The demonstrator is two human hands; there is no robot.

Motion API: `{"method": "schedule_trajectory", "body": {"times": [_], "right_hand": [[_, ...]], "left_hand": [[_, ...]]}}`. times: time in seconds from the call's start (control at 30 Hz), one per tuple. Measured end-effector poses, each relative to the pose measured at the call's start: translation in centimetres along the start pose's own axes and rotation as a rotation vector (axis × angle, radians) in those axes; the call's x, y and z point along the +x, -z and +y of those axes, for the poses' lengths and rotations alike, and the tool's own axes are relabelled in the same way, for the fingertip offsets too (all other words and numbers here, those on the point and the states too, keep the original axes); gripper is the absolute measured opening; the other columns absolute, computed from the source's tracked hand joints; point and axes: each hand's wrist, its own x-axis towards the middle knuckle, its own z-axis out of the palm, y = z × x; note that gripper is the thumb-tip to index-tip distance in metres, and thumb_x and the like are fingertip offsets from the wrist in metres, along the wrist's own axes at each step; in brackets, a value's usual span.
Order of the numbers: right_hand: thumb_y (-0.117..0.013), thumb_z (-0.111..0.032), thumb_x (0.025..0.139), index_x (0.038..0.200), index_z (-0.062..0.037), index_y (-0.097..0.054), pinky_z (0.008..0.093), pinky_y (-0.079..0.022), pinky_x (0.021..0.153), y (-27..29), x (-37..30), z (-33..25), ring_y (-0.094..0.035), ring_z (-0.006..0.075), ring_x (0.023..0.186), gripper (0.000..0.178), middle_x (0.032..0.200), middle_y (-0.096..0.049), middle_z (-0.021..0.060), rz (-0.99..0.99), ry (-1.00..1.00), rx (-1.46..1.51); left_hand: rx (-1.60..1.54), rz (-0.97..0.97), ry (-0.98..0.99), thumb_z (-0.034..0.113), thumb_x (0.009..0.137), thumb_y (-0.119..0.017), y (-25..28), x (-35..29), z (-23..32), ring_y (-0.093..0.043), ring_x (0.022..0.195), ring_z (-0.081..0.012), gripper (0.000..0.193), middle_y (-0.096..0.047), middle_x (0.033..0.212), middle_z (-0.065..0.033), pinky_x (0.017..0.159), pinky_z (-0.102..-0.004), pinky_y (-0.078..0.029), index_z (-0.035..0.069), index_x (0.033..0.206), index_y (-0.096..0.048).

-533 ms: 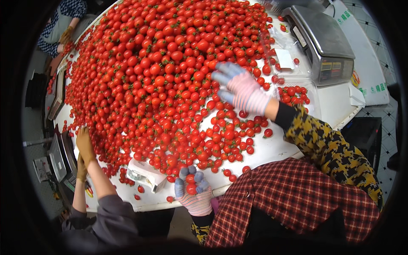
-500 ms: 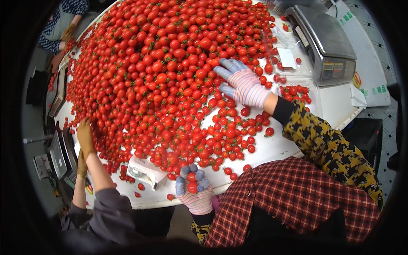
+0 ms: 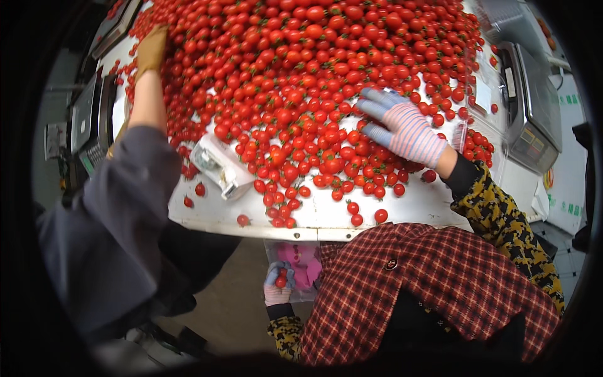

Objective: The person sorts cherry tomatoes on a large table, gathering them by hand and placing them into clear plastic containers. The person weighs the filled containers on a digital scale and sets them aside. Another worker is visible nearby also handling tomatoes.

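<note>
A big heap of red cherry tomatoes (image 3: 295, 81) covers the white table (image 3: 301, 231). My right hand (image 3: 402, 125), in a striped pink and grey-blue glove, lies palm down on the heap's near right part with its fingers stretched out. Below the table's front edge, my left hand (image 3: 278, 286) wears a matching glove and has its fingers curled around a small cluster of cherry tomatoes (image 3: 281, 278). Right beside it hangs a clear plastic bag (image 3: 304, 267) with something pink in it. How many tomatoes the left hand holds is partly hidden.
A white box-shaped object (image 3: 221, 166) stands near the table's front edge. A metal scale (image 3: 534, 107) is at the right, beside a clear tray of tomatoes (image 3: 478, 147). At the left, a co-worker's gloved hand (image 3: 151, 50) reaches into the heap; another scale (image 3: 85, 116) stands there.
My left hand has dropped below the table edge with the tomatoes, beside the bag. The right hand has come nearer over the heap. The whole view has shifted, and the co-worker's arm reaches farther in.
</note>
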Motion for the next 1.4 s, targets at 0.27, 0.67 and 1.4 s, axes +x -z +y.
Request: {"method": "schedule_trajectory", "body": {"times": [0.27,0.67,1.4], "right_hand": [[-0.061,-0.033,0.087,0.13,-0.0095,-0.052,0.0422,-0.039,0.103,0.0,-1.0,2.0,-0.045,0.0365,0.125,0.05,0.139,-0.044,0.0184,0.259,-0.106,-0.013],[-0.053,-0.05,0.085,0.133,-0.0173,-0.045,0.0571,-0.019,0.112,-4.8,-6.2,-4.1,-0.034,0.0354,0.133,0.058,0.142,-0.04,0.0126,-0.095,0.377,-0.112],[-0.051,-0.049,0.086,0.131,-0.0167,-0.048,0.0557,-0.016,0.111,-3.0,3.2,1.4,-0.032,0.0404,0.132,0.055,0.144,-0.037,0.0113,0.093,-0.073,-0.18]], "left_hand": [[1.722,0.798,0.123,0.032,0.082,-0.066,11.8,1.4,-7.5,-0.062,0.092,-0.0283,0.04,-0.067,0.101,-0.0161,0.086,-0.0342,-0.046,0.005,0.112,-0.065],[1.659,-0.269,-1.246,0.007,0.074,-0.066,-20.1,1.4,0.8,-0.053,0.112,-0.0365,0.044,-0.058,0.119,-0.0191,0.1,-0.0435,-0.039,0.001,0.117,-0.059],[2.288,-0.359,-1.42,0.037,0.076,-0.067,-33.9,13.9,0.2,-0.05,0.111,-0.0405,0.042,-0.051,0.126,-0.0182,0.089,-0.0482,-0.044,0.015,0.112,-0.061]]}}
